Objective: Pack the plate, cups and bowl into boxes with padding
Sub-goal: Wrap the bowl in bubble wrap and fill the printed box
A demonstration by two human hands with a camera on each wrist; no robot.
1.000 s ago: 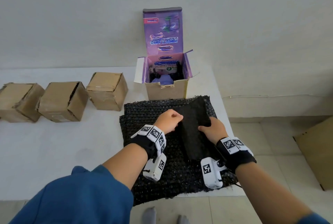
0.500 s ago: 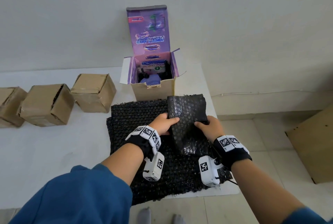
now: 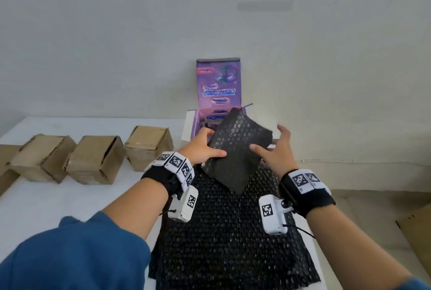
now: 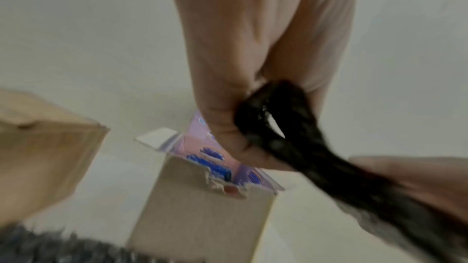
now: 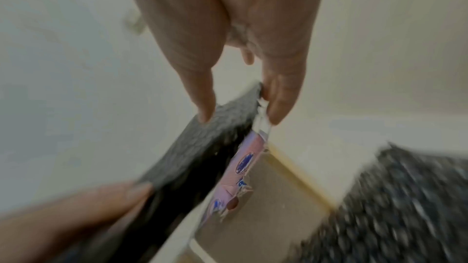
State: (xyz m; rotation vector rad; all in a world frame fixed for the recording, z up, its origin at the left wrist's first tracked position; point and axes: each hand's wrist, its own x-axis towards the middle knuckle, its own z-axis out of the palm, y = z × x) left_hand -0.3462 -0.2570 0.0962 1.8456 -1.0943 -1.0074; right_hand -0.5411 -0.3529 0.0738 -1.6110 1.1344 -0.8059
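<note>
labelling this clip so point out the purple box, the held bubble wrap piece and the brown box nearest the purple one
purple box (image 3: 218, 82): head view, on its upright lid
held bubble wrap piece (image 3: 235, 150): head view, middle of the sheet
nearest brown box (image 3: 142, 159): head view, on its front face

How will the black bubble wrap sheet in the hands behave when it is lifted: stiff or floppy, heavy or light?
Likely floppy: the bubble wrap sheet crumples where the left hand pinches it, and its lower corner hangs down. Probably light, since a pinch at one edge carries most of it. The bubbled surface should give fair grip.
</note>
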